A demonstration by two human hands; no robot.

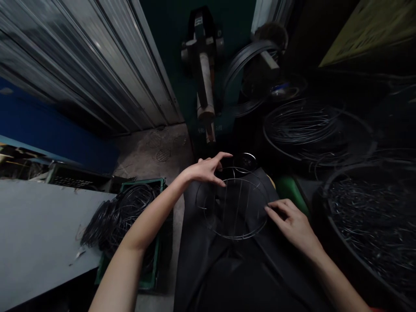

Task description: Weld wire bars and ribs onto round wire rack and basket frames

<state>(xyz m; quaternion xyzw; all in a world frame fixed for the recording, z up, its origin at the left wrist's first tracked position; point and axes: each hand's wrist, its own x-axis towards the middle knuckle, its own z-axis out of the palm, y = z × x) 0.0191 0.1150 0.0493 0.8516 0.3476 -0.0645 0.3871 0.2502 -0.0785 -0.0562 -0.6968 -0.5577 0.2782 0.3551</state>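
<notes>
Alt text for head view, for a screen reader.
A person's right hand pinches the rim of a round wire rack over their dark-clad lap; the left hand, spread open, is near its far left edge. Containers of wire stand right, a green crate of wire left, a machine ahead.

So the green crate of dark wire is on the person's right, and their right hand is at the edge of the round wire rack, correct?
Not quite: the head view shows the green crate on the person's left, not their right. Their right hand is indeed at the edge of the round wire rack.
</notes>
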